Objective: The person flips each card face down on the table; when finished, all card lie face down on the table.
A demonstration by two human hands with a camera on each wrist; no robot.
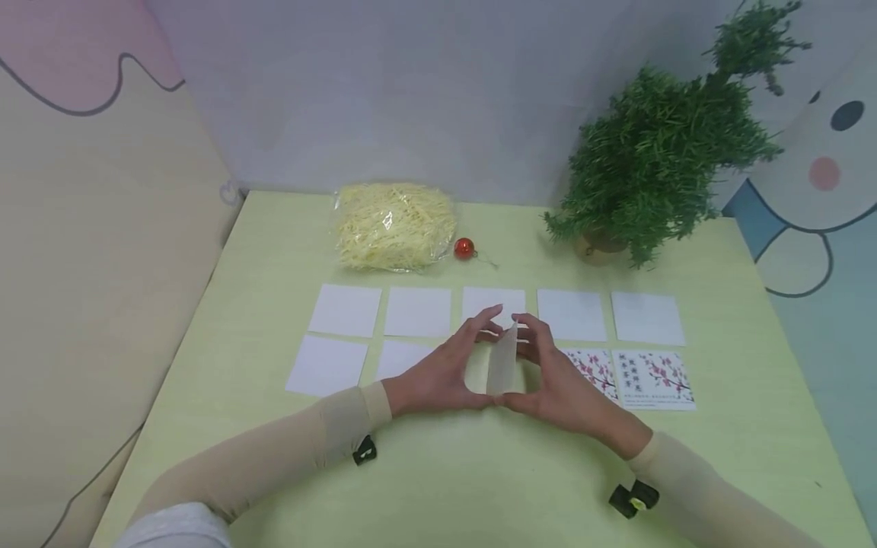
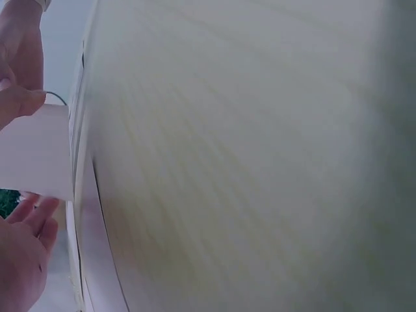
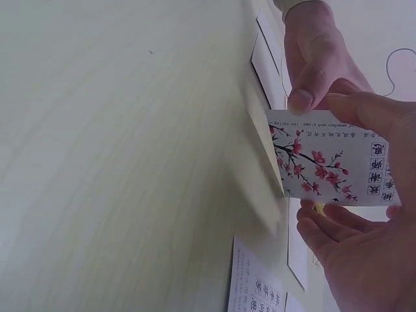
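Note:
A printed card point(image 1: 503, 361) stands on edge above the table, held between both hands. Its pink-blossom face point(image 3: 318, 159) with Chinese characters shows in the right wrist view; the plain white back point(image 2: 32, 153) shows in the left wrist view. My right hand point(image 1: 569, 384) grips it by opposite edges, thumb at the near side and fingers at the far side. My left hand point(image 1: 441, 373) holds it from the left with its thumb at the near corner; its fingers lie close to the far edge, their exact contact unclear. Two blossom cards lie face up, partly behind my right hand, including one rightmost card point(image 1: 654, 379).
White cards lie in two rows, including a far-left card point(image 1: 345, 310) and a near-left card point(image 1: 326, 365). Behind them are a clear bag of yellow shreds point(image 1: 396, 227), a red ornament ball point(image 1: 464, 248) and a green potted plant point(image 1: 658, 152). A wall stands behind the table.

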